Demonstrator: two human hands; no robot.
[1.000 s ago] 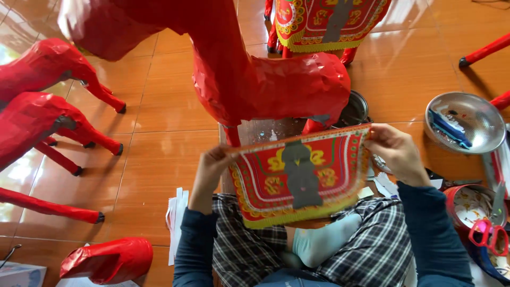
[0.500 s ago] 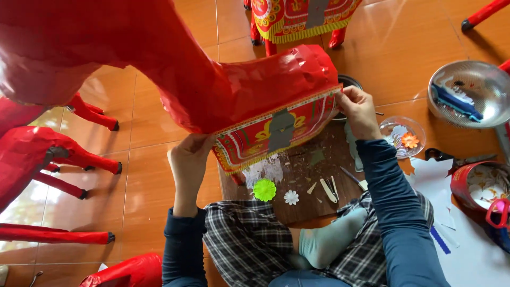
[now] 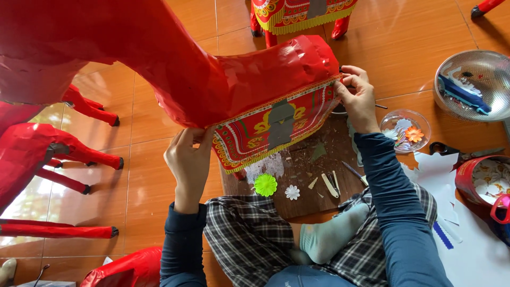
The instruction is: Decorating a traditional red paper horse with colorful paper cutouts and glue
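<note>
A large red paper horse (image 3: 175, 58) stands in front of me, its body filling the upper left. A red, yellow and green patterned saddle cloth (image 3: 271, 127) lies against its flank. My left hand (image 3: 188, 159) pinches the cloth's lower left corner against the horse. My right hand (image 3: 358, 95) presses the cloth's upper right corner onto the horse's rump. Below the cloth, a brown wooden board (image 3: 313, 175) rests on the floor by my crossed legs, with a green paper flower (image 3: 265, 185) and a white paper flower (image 3: 292, 192) on it.
More red paper horses (image 3: 37, 154) stand at the left, another decorated one (image 3: 303, 13) at the top. A metal bowl (image 3: 473, 82), a small glass dish of paper flowers (image 3: 406, 130), scissors (image 3: 462, 151) and a red tin (image 3: 481, 178) lie at the right on the orange tiled floor.
The patterned cloth went from being held flat in front of me to lying against the horse's flank. Both hands moved up and apart with it, and the view has shifted closer to the horse.
</note>
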